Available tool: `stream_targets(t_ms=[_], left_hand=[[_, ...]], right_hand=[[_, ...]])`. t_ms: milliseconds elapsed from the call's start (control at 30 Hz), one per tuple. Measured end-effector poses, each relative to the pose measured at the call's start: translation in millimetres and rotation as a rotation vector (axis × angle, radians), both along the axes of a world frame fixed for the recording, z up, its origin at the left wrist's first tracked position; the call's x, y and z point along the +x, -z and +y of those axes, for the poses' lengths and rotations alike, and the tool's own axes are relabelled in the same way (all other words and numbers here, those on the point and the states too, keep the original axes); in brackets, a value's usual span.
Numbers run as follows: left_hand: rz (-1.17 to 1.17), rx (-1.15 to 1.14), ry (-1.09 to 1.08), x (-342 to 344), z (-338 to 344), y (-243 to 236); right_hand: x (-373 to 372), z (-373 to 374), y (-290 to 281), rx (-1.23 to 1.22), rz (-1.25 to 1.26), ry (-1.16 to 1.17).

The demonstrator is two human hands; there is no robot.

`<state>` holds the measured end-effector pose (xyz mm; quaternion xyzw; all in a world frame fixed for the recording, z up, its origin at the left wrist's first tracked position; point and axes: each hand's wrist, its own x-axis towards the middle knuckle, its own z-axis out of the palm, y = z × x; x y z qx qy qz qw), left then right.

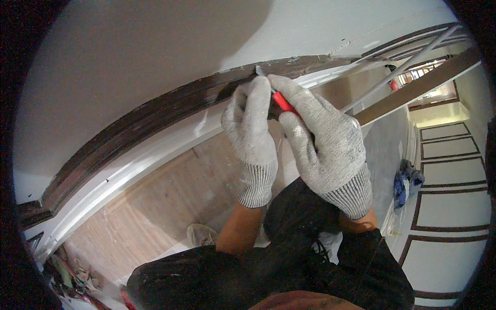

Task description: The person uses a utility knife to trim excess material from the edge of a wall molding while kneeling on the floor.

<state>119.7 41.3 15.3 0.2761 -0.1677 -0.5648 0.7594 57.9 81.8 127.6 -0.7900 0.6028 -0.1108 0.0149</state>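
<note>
Both my hands wear pale knitted gloves. My right hand (323, 142) grips a red-handled tool (283, 102) whose thin metal blade tilts up against the dark wooden moulding (134, 116) along the wall. My left hand (250, 121) is closed beside it, fingertips pressed on the tool's metal shaft near the blade; part of that shaft is hidden by the fingers. The moulding runs in a band below the pale wall (113, 57), with a white strip (116, 170) under it.
My knees and shoe (201, 235) are on the light board floor (160, 196). A long brown plank (392, 98) and pale pole (392, 72) slant at upper right. Blue cloths (405, 186) lie by the panelled wall (447, 170) at right. Assorted debris (72, 274) sits lower left.
</note>
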Motion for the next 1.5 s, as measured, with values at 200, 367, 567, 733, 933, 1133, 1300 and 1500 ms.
stream_targets(t_ms=[200, 367, 567, 733, 933, 1133, 1300, 1500], left_hand=[[0.102, 0.078, 0.033, -7, 1, -14], [0.027, 0.043, 0.025, -5, 0, -8], [0.086, 0.035, 0.041, -7, -5, -1], [-0.032, 0.058, 0.007, -11, -4, -1], [-0.025, 0.067, 0.024, -18, -3, -7], [0.014, 0.055, -0.108, -14, 2, -8], [-0.028, 0.046, -0.084, -20, -3, -6], [0.048, 0.048, -0.023, -22, -5, -4]], right_hand=[[-4, 0, 2, -0.022, 0.037, 0.025], [-6, -2, 4, -0.035, -0.01, 0.035], [-4, -3, 4, -0.044, 0.033, 0.015], [-7, -4, 5, -0.032, 0.063, 0.038], [-16, -5, 4, -0.059, -0.016, 0.021], [-6, -3, -2, 0.009, 0.021, -0.015], [-15, -5, 4, -0.036, 0.016, -0.001], [-16, -6, 4, -0.019, 0.029, 0.017]])
